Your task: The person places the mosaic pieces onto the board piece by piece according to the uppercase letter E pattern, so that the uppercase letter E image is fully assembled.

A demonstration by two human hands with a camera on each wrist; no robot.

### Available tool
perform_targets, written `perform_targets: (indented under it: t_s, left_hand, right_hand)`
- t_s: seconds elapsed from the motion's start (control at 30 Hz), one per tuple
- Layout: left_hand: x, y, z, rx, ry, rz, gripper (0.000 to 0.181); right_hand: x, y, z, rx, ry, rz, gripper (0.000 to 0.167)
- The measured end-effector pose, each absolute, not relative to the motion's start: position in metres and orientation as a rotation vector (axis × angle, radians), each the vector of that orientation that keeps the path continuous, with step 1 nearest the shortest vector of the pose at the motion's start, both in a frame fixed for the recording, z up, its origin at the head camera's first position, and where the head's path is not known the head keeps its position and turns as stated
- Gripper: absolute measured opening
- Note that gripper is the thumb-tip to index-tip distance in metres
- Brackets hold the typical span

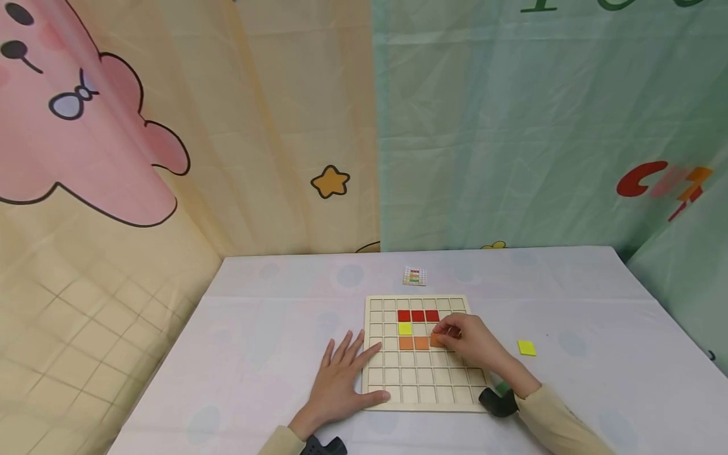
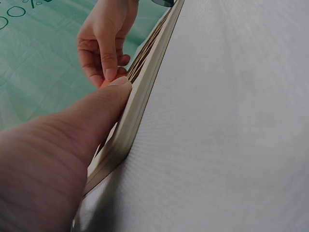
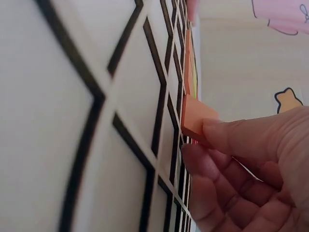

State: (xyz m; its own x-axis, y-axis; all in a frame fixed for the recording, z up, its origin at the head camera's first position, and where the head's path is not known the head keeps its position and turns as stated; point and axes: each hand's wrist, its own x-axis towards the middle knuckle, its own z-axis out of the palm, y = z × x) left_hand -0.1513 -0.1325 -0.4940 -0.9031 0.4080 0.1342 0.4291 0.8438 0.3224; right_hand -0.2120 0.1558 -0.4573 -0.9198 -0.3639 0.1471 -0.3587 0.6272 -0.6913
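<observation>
So, on my feed the right hand [image 1: 471,342] pinches an orange tile [image 3: 197,116], tilted at the board [image 1: 408,376], just right of two set orange tiles [image 1: 406,343]. I see the left hand [image 1: 340,384] at the board's left edge, fingers spread. Red tiles [image 1: 418,316] sit farther up; a card [image 1: 414,276] lies beyond.

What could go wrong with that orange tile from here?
The orange tile pinched by the right hand looks tilted, so it might catch on the gridded board. It could also bump the neighbouring placed tile. If the left hand at the board's edge lifted, the board might slide.
</observation>
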Motion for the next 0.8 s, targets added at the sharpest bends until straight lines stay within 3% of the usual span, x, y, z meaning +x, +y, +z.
perform_targets:
  t_s: [0.33, 0.57, 0.8]
  left_hand:
    - [-0.151, -0.132, -0.493, -0.670, -2.968, -0.541, 0.085]
    - [-0.151, -0.132, -0.493, -0.675, -2.962, -0.549, 0.085]
    - [-0.151, -0.133, -0.494, -0.671, -2.956, -0.545, 0.085]
  right_hand:
    - [-0.209, 0.157, -0.459, -0.740, 2.904, -1.082, 0.011]
    - [-0.203, 0.157, -0.455, -0.673, 2.930, -1.030, 0.010]
    - [-0.197, 0.162, -0.455, -0.758, 2.893, -0.925, 0.021]
